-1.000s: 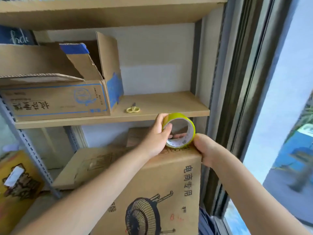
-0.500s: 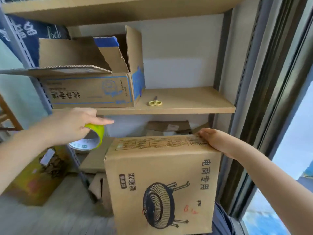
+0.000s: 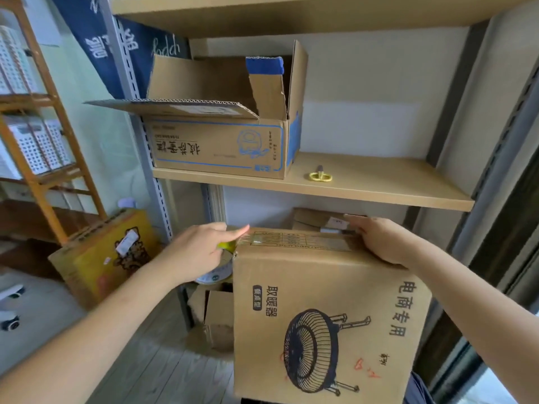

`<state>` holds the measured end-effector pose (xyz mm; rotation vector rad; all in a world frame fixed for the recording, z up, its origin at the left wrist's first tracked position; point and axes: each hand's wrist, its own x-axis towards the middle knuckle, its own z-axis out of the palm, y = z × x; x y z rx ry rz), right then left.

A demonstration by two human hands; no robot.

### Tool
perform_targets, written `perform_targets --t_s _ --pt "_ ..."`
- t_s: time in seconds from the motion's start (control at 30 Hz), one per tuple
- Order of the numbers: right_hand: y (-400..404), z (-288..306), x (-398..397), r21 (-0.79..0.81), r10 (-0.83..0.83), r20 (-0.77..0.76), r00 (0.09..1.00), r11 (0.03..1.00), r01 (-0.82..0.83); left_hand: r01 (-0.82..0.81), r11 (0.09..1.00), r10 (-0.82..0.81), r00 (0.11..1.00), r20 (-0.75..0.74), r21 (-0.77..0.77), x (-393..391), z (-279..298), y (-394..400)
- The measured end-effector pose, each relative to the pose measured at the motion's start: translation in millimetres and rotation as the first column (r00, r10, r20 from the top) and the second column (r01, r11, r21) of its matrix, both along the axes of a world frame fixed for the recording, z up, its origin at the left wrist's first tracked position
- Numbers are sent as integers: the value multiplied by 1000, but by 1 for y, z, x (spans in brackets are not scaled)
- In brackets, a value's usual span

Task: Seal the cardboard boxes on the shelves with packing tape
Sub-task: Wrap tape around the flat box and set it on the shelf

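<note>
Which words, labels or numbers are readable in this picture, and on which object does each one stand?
"取暖器", rotated sideways: heater box, front face.
"电商专用", rotated sideways: same box, right side of the front.
Dark tag beside "取暖器": too small to read.
Printed table on that box's top: blurred.
Blue print on the open box: upside down, not legible.
White script on the blue banner: unreadable.

Storage corner of a home or small stockroom. Metal-post shelving [image 3: 318,191] holds cardboard boxes [image 3: 221,147]; left of it, a wooden rack [image 3: 52,182] with white baskets; wood-plank floor [image 3: 163,371].
</note>
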<state>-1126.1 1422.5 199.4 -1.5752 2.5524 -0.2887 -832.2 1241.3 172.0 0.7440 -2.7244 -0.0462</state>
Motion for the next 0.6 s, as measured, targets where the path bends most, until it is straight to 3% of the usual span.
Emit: perform_targets --t_s 0.17,0.27,0.33,0.4,0.47,0.53,0.6 --pt "-57 9 74 97 196 209 958 971 -220 53 998 -52 998 -24 46 -14 3 -2" --pt "-74 12 116 251 425 113 898 863 -439 67 990 -71 997 27 126 -10 4 -11" --pt "-77 14 125 265 483 78 872 833 -485 68 976 -80 996 49 205 -2 6 -16" --pt "-76 16 117 159 513 149 846 832 -532 97 969 -96 995 -12 229 2 14 -16" --pt "-68 23 96 -42 532 290 796 838 -545 134 941 -57 968 -244 312 0 33 -12" --pt "-55 33 70 -256 551 402 731 834 -488 273 859 13 833 -552 432 -6 61 -7" --pt "-34 43 49 -446 592 506 628 802 -397 434 760 68 688 -723 484 -23 86 1"
